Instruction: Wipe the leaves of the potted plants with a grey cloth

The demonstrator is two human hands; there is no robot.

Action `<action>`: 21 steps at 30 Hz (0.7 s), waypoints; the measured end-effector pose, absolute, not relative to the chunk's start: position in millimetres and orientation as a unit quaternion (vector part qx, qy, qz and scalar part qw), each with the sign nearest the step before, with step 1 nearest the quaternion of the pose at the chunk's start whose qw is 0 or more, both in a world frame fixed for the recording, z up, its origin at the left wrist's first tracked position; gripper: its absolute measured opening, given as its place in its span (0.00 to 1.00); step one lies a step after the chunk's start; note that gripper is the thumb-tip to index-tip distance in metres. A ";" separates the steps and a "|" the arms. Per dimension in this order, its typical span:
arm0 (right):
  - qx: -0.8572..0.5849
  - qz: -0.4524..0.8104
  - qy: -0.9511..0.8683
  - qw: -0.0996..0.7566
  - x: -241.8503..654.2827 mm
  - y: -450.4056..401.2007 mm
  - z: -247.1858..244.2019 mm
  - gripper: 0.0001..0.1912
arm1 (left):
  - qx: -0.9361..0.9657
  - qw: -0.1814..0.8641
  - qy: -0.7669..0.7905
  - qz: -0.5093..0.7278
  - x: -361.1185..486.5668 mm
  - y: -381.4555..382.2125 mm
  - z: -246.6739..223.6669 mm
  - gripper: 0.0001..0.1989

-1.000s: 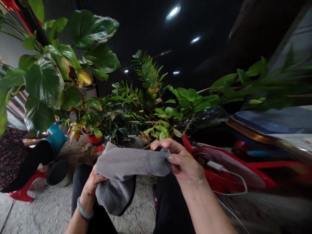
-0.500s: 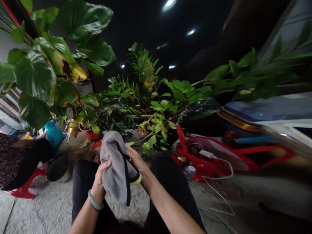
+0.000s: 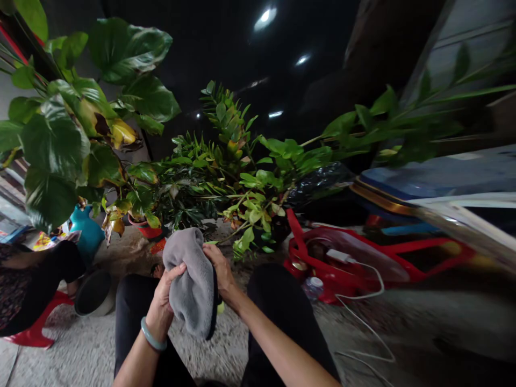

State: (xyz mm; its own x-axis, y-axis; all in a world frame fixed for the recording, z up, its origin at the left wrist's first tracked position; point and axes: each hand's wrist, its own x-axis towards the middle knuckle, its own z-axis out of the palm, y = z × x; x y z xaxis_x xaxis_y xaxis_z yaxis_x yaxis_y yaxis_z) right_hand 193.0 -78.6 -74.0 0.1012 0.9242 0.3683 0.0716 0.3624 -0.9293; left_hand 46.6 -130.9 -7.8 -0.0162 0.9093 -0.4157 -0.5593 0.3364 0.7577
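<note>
A soft grey cloth point(image 3: 189, 285) with a dark edge hangs bunched between my two hands, above the gap between my knees. My left hand point(image 3: 164, 295), with a pale green bangle on its wrist, grips the cloth's left side, thumb on top. On the other side my right hand point(image 3: 221, 269) is closed on the upper right edge; some of its fingers are hidden behind the fabric. A bit of yellow-green trim shows below the right hand. Whether anything lies inside the folds cannot be seen.
Leafy potted plants point(image 3: 258, 193) stand ahead, with a large-leaved one point(image 3: 56, 140) at left. To the right is an upturned red plastic stool point(image 3: 350, 247) holding a white charger point(image 3: 341, 256) and cable. At left, another person point(image 3: 36, 285) sits beside a dark bucket point(image 3: 93, 293).
The cloth has turned slightly, so less of its dark edge and yellow-green trim shows. My right hand has shifted a little left. The whole view has tilted slightly.
</note>
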 end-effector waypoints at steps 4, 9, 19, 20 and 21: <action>-0.515 0.385 -0.426 0.637 242.3 -50.8 -65.5 0.14 | 0.250 0.594 0.476 0.598 30.0 -109.0 24.3 0.26; -0.586 0.520 -0.170 0.598 274.8 -7.6 -76.5 0.17 | 0.342 0.520 0.415 0.663 25.6 -57.4 74.6 0.22; -0.500 0.621 -0.156 0.582 268.2 1.5 -92.4 0.06 | 0.376 0.595 0.503 0.501 55.1 -57.7 35.1 0.29; -0.504 0.618 -0.155 0.583 269.7 1.7 -93.3 0.06 | 0.384 0.571 0.494 0.532 52.2 -57.7 47.4 0.29; -0.508 0.615 -0.154 0.584 270.5 1.9 -93.9 0.06 | 0.391 0.532 0.488 0.571 49.4 -54.2 61.5 0.29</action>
State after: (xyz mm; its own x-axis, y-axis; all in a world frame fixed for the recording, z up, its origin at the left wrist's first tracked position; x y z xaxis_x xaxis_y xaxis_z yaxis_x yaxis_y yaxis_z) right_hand 270.5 1.9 -93.9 0.1964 0.8740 -0.4444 -0.5612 -0.2715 -0.7819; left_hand 49.4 -54.2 61.5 -0.1270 0.9892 -0.0727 -0.2265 0.0425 0.9731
